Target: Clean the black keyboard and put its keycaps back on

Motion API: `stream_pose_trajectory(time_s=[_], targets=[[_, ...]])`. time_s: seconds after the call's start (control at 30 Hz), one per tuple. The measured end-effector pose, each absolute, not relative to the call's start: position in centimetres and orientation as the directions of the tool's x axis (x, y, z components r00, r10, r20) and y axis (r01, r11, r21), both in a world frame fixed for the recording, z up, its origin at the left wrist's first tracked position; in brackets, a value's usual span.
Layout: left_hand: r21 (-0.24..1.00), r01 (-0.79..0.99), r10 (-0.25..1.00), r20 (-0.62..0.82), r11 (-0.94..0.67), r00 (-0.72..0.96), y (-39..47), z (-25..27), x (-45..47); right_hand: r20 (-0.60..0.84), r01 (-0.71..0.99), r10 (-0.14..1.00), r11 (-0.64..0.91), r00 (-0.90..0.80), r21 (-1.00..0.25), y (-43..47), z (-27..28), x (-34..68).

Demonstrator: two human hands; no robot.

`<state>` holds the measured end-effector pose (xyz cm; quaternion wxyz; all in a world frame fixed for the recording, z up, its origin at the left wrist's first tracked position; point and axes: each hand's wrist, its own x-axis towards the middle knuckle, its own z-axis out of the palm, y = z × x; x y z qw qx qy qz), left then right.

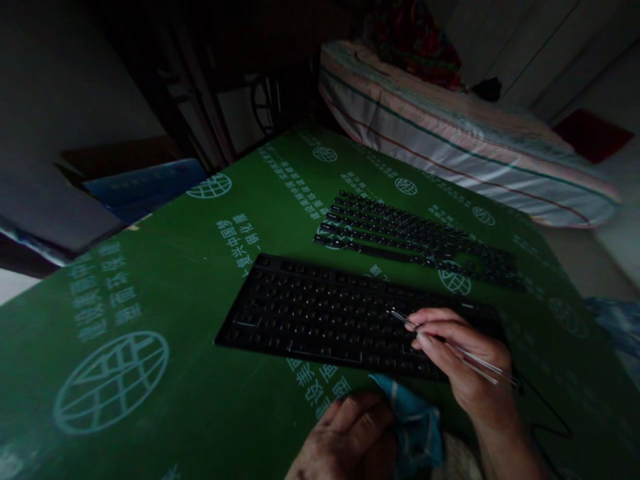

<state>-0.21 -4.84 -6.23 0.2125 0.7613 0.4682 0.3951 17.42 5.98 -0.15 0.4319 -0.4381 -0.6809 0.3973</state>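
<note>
Head view: a slim silver metal tweezer-like tool (401, 317) is clamped in the right hand (463, 350), over the long black plastic keyboard (320, 310) on the green printed tabletop (190, 267). The keyboard, probably light and stiff, is best held by its rim. Whether crumpled blue cloth (419, 427) is gripped by the left hand (347, 433) cannot be told.

Green printed tabletop (190, 293): black keyboard (310, 310), rows of black keycaps (400, 227) beyond it, cable (550, 409) at right.

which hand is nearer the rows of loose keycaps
Right. The right hand, holding metal tweezers over the keyboard, is on the near side of the loose keycaps. The left hand is farther from them, this side of the keyboard, next to the blue cloth.
</note>
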Motion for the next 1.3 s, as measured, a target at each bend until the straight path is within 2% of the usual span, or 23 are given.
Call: stream_pose_trajectory(time_s=[0.13, 0.3, 0.57, 0.73, 0.9, 1.1, 1.3], targets=[[0.682, 0.539, 0.862, 0.462, -0.495, 0.207, -4.7, -6.0, -0.2, 0.244, 0.227, 0.938, 0.301, -0.248, -0.926, 6.0, -0.3, 17.5], [0.680, 0.542, 0.868, 0.422, -0.494, 0.262, -4.7, -5.7, -0.3, 0.266, 0.219, 0.931, 0.322, -0.250, -0.921, 5.9, -0.4, 18.1], [0.593, 0.605, 0.815, 0.552, -0.531, 0.175, -5.2, -8.2, 1.1, 0.259, 0.271, 0.938, 0.317, -0.230, -0.909, 5.6, 0.1, 18.3], [0.561, 0.632, 0.809, 0.555, -0.535, 0.193, -5.3, -8.5, 1.2, 0.350, 0.390, 0.889, 0.447, -0.297, -0.805, 5.3, 0.6, 17.7], [0.582, 0.627, 0.821, 0.544, -0.519, 0.175, -5.3, -8.2, 1.1, 0.397, 0.472, 0.827, 0.555, -0.397, -0.684, 5.5, 1.1, 17.3], [0.529, 0.616, 0.782, 0.571, -0.584, 0.251, -5.0, -7.7, 0.8, 0.431, 0.485, 0.799, 0.599, -0.420, -0.637, 6.0, 1.7, 17.1], [0.555, 0.657, 0.821, 0.540, -0.511, 0.183, -5.3, -8.1, 1.4, 0.410, 0.511, 0.792, 0.607, -0.452, -0.609, 6.3, 2.0, 16.8]])
